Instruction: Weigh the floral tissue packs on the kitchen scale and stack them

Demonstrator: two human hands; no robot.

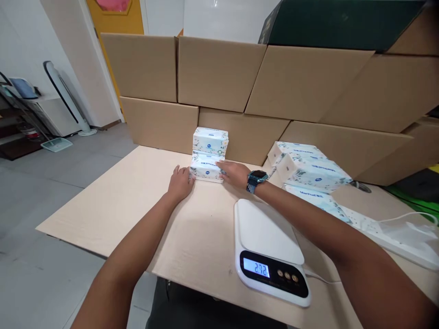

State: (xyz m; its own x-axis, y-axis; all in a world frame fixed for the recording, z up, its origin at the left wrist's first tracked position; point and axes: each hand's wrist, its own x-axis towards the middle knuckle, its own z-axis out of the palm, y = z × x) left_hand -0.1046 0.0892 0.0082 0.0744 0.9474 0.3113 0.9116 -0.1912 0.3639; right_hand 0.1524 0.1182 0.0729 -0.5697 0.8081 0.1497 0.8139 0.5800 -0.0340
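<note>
A white tissue pack [207,167] with a leaf pattern and blue print lies on the wooden table, held between my two hands. My left hand [181,183] presses its left end, and my right hand [233,172], below a wristwatch, grips its right end with fingers over the front corner. Right behind it, against the cardboard, another tissue pack [210,140] shows higher up; whether something lies beneath that one is hidden. Nearer to me, a white digital scale [267,233] has a bare platform and a lit display with digits that look like 272.
Several more tissue packs [312,171] are piled at the right, beside a white power strip [387,233] with cables. Stacked cardboard boxes [219,73] wall off the table's back, with a dark green box [343,23] on top. The table's [103,210] left edge borders the grey floor.
</note>
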